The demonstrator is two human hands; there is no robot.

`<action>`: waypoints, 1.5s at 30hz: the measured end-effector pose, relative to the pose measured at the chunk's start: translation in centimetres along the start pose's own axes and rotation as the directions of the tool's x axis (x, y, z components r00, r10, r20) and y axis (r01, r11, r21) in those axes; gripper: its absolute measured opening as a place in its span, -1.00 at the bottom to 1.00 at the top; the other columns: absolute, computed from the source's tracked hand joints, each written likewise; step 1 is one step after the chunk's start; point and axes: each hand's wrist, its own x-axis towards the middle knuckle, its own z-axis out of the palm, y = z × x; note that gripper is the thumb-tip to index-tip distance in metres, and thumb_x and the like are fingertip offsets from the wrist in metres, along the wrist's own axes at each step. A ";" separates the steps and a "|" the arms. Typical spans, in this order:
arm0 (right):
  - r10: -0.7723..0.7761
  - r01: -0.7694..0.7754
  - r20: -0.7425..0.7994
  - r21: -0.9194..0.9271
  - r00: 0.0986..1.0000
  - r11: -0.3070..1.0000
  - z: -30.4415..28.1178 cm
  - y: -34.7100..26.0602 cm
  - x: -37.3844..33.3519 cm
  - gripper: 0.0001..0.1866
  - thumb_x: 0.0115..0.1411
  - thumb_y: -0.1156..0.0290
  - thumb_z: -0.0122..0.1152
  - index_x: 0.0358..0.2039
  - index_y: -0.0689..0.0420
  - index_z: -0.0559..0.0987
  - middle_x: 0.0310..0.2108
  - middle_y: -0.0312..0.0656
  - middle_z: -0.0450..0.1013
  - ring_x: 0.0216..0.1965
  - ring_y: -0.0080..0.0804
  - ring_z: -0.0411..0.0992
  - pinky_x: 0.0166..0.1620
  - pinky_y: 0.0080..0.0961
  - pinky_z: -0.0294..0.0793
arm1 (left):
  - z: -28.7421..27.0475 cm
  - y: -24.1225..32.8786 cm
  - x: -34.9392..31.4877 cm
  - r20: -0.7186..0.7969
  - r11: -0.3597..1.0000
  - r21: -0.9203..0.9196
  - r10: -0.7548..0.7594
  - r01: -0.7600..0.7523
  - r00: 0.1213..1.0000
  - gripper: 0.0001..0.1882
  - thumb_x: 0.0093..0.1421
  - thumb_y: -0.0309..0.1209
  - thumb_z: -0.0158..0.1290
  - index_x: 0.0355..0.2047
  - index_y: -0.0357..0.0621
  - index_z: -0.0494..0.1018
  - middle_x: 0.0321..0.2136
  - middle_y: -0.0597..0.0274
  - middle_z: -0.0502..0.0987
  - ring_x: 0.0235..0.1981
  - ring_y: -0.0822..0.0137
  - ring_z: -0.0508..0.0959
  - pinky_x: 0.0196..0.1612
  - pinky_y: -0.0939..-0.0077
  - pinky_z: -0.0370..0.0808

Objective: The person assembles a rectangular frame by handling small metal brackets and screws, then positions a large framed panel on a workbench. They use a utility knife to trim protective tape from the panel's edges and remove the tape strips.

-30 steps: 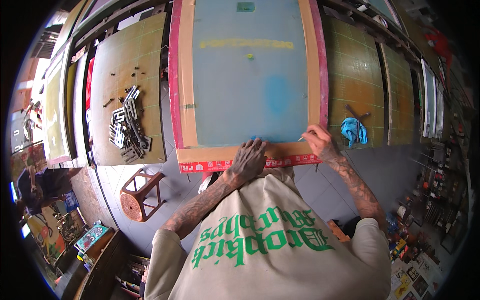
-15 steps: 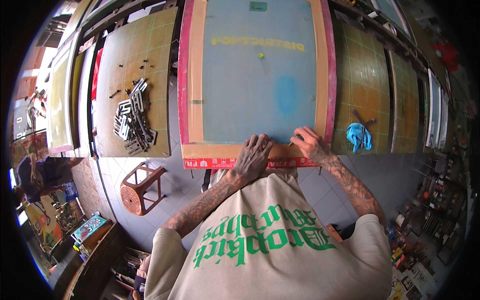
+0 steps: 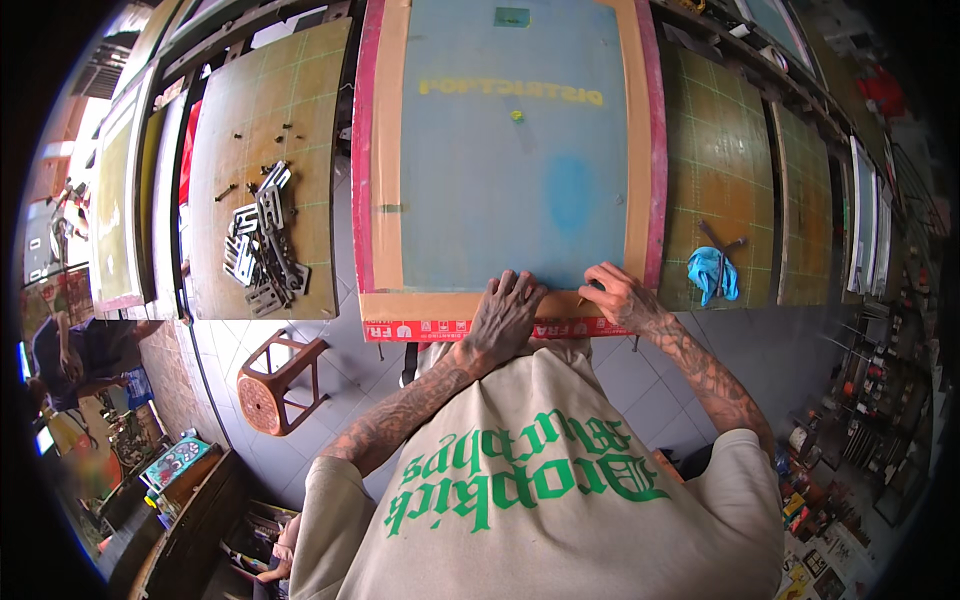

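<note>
A silk-screen frame (image 3: 657,150) lies before me, with pink-red sides, tan tape inside them and blue-grey mesh (image 3: 480,200). Yellow lettering and a bright blue patch show on the mesh. Across the near edge of the frame my left hand (image 3: 508,310) rests flat, fingers stretched forward onto the tape and mesh border. To its right, my right hand (image 3: 622,300) is closed in a pinch over the near right corner. A short, thin, pointed tip pokes out of that pinch towards the tape; its kind is too small to make out. Red printed tape (image 3: 440,330) runs along the near edge.
On the left board (image 3: 215,150) lies a pile of metal brackets (image 3: 265,240) with several bolts. A crumpled blue cloth (image 3: 712,272) and a dark tool (image 3: 724,241) lie on the right board (image 3: 715,150). A brown plastic stool (image 3: 268,398) stands on the tiles. Another person (image 3: 75,355) is far left.
My view has shifted slightly. My right hand has dipped a little towards the near edge, its pinch still closed. The left hand stays in place on the frame.
</note>
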 end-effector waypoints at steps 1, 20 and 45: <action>0.009 -0.009 -0.036 0.002 0.999 1.000 -0.1 -0.1 0.0 -0.78 -0.08 0.68 0.15 -0.36 0.18 0.51 -0.32 -0.17 0.34 -0.25 -0.26 0.39 -0.24 -0.40 0.52 | 0.0 0.0 0.0 -0.008 1.000 0.003 0.004 -0.004 1.000 -0.39 -0.11 -0.26 0.24 -0.03 -0.13 0.34 -0.12 0.12 0.32 -0.12 0.10 0.33 -0.07 0.24 0.33; 0.886 -0.590 -0.143 0.698 0.441 0.407 8.4 -11.3 -4.3 -0.92 0.06 0.59 0.22 -0.46 0.27 0.48 -0.50 -0.11 0.48 -0.56 -0.47 0.44 -0.45 -0.50 0.41 | 2.1 -1.4 -0.2 -0.067 0.977 0.063 0.207 -0.203 0.976 -0.57 -0.09 -0.34 0.17 -0.16 -0.11 0.39 -0.18 0.15 0.36 -0.17 0.14 0.36 -0.19 0.29 0.40; 0.854 -0.647 -0.406 0.563 0.324 0.514 9.6 -11.4 -1.2 -0.84 0.09 0.57 0.17 -0.28 0.20 0.47 -0.39 0.00 0.47 -0.31 0.10 0.46 -0.22 -0.21 0.44 | 4.2 -0.3 2.0 -0.110 0.940 0.114 0.335 -0.323 0.936 -0.67 0.02 -0.25 0.12 -0.22 -0.10 0.44 -0.18 0.21 0.38 -0.17 0.20 0.37 -0.15 0.29 0.36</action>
